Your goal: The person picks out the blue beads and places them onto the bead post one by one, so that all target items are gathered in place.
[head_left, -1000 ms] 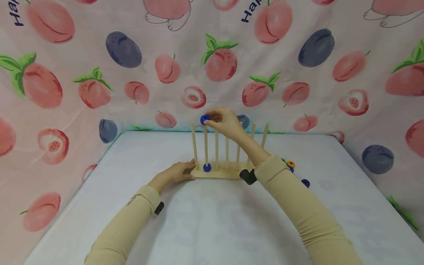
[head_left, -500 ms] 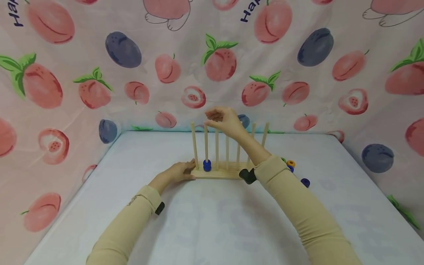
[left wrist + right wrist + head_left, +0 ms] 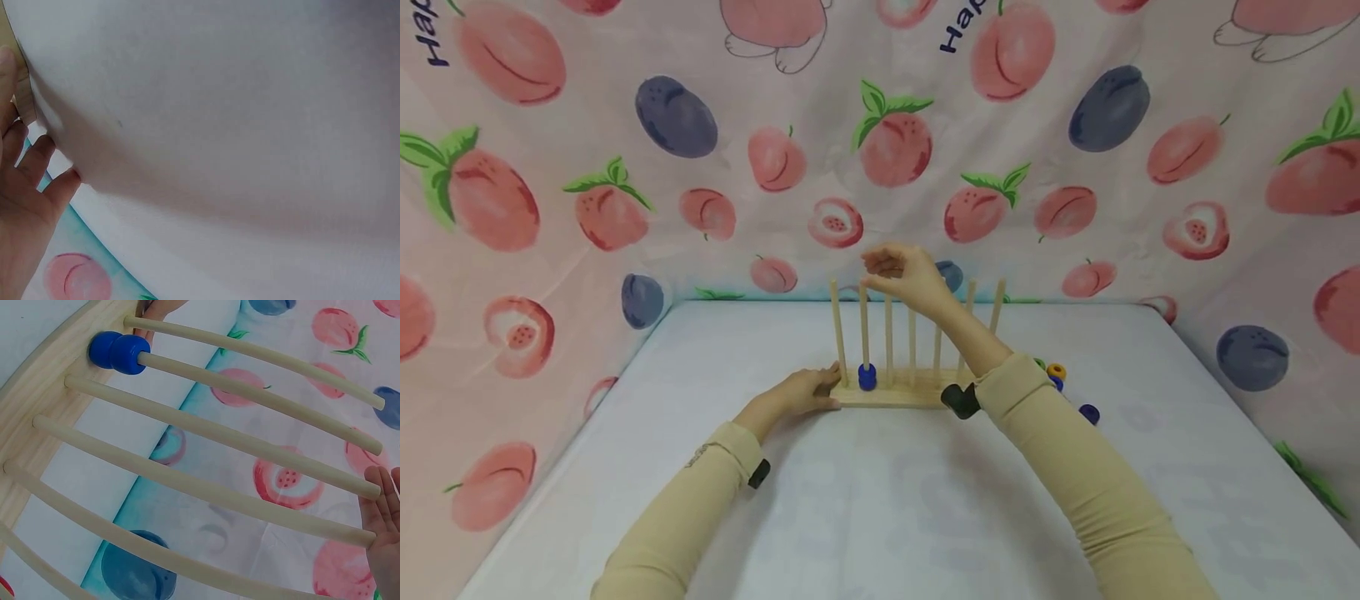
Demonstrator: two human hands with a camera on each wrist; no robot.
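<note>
A wooden peg stand (image 3: 891,398) with several upright pegs sits on the table in the head view. On its second peg from the left, two blue beads (image 3: 867,377) are stacked at the bottom; the right wrist view shows these blue beads (image 3: 120,352) touching each other by the base. My left hand (image 3: 797,392) holds the left end of the base between thumb and fingers, and part of that grip on the wood (image 3: 22,94) shows in the left wrist view. Beside the top of the second peg hovers my right hand (image 3: 917,279), fingers loosely bent, holding nothing.
To the right of the stand lie loose beads: an orange one (image 3: 1056,372), a blue one (image 3: 1057,384), a dark blue one (image 3: 1089,413) and a partly hidden green one (image 3: 1040,364). A fruit-patterned cloth (image 3: 730,267) hangs behind the white table (image 3: 865,500).
The blue bead that my right hand pinched at the peg's top has been let go and dropped onto the lower blue bead. Both hands have stayed nearly in place.
</note>
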